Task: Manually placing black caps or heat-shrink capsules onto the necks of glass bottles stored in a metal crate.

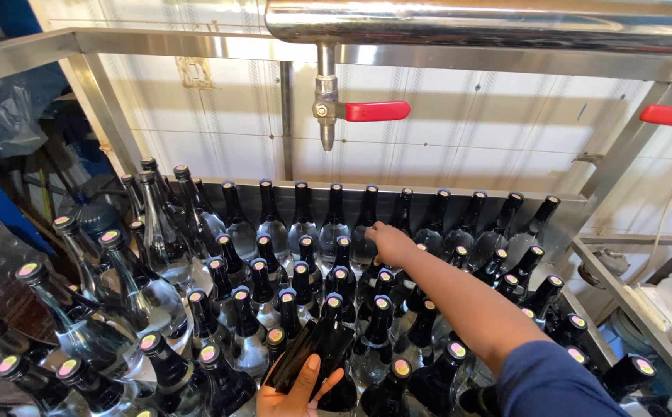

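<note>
Dark glass bottle point(313, 351): empty-looking, glossy black-green, tilted with neck toward far right and base toward near left, held above upright bottles at near centre. Second dark bottle point(365, 232): upright in far row, clear liquid visible in lower body, neck rising just left of reaching fingertips, packed close among neighbouring dark bottles.

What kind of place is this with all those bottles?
Probably a bottling workshop: rows of capped glass bottles stand packed together under a steel pipe with a red-handled tap.
</note>
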